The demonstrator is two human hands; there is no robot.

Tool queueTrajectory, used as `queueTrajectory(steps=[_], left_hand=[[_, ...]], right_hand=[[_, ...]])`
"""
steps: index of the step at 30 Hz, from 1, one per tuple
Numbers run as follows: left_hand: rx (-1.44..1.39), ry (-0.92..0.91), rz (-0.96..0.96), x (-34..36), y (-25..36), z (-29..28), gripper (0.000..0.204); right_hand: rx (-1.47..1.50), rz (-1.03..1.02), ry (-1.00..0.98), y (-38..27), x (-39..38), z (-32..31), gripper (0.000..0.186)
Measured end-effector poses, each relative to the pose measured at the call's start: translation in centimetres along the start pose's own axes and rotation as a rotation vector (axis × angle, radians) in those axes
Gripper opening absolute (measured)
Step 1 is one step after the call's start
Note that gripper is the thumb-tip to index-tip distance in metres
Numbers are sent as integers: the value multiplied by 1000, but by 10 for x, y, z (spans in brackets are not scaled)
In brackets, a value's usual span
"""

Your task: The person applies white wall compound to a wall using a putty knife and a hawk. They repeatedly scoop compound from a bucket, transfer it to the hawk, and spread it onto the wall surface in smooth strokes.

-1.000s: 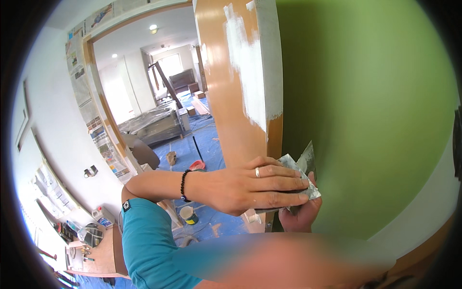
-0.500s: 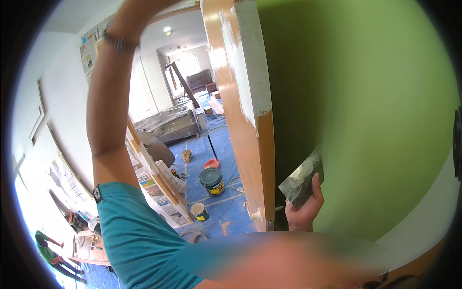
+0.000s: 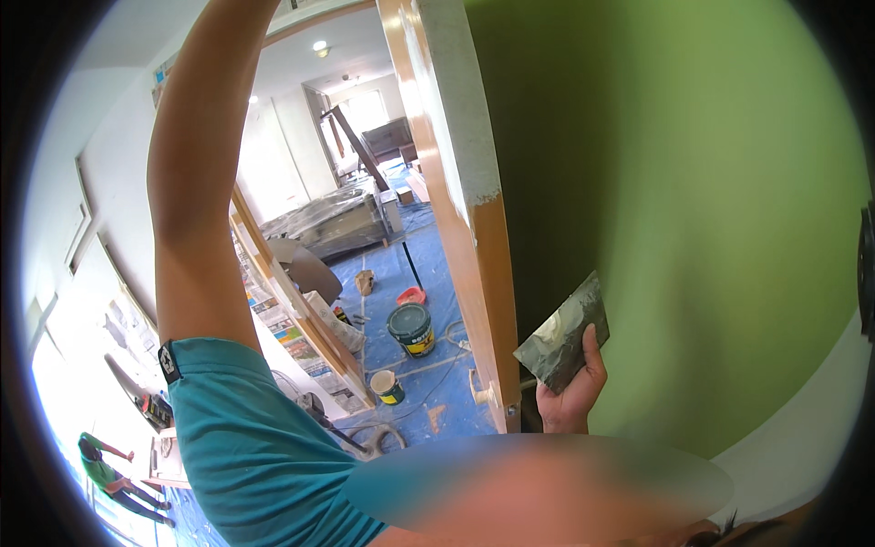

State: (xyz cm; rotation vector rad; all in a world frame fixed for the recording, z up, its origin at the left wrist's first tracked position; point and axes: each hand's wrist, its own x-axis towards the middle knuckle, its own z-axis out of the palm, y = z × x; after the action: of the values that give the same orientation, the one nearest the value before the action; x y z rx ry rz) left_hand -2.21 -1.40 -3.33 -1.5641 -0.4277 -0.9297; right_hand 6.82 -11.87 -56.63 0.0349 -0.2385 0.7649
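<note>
My right hand (image 3: 574,392) grips a flat grey plate (image 3: 563,335) at its lower edge, with the thumb lying on top. Pale putty-like paste is smeared over the plate's face. Beside it stands the edge of a wooden door (image 3: 497,283). White coating covers the upper part of that door edge (image 3: 456,118), while bare orange-brown wood shows below. My left arm (image 3: 196,173), in a teal sleeve, is raised high and runs out past the top of the picture. The left hand itself is out of sight.
A green wall (image 3: 711,228) rises on the right. Through the doorway, blue sheeting (image 3: 428,383) covers the floor, with a dark bucket (image 3: 410,328), a smaller can (image 3: 386,387) and a red dish (image 3: 411,296). Wrapped furniture (image 3: 333,223) stands beyond. A person in green (image 3: 105,469) is far left.
My raised left arm has shifted left and higher, taking its wristband out of view. The plate sits slightly further left, still in my right hand. The whole view has shifted a little.
</note>
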Motion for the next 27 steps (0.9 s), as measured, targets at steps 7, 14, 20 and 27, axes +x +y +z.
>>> queueTrajectory(steps=[7,14,20,27], left_hand=[[-112,54,49,-40,20,5,49],[-195,175,173,-69,36,13,52],[-342,5,155,-113,61,-17,44],[-454,394,130,-222,80,-41,47]], right_hand=[[-23,7,-1,-2,1,-5,34],[75,31,-19,-2,1,-6,28],[93,36,-34,-2,0,-5,28],[4,-13,4,2,0,-2,31]])
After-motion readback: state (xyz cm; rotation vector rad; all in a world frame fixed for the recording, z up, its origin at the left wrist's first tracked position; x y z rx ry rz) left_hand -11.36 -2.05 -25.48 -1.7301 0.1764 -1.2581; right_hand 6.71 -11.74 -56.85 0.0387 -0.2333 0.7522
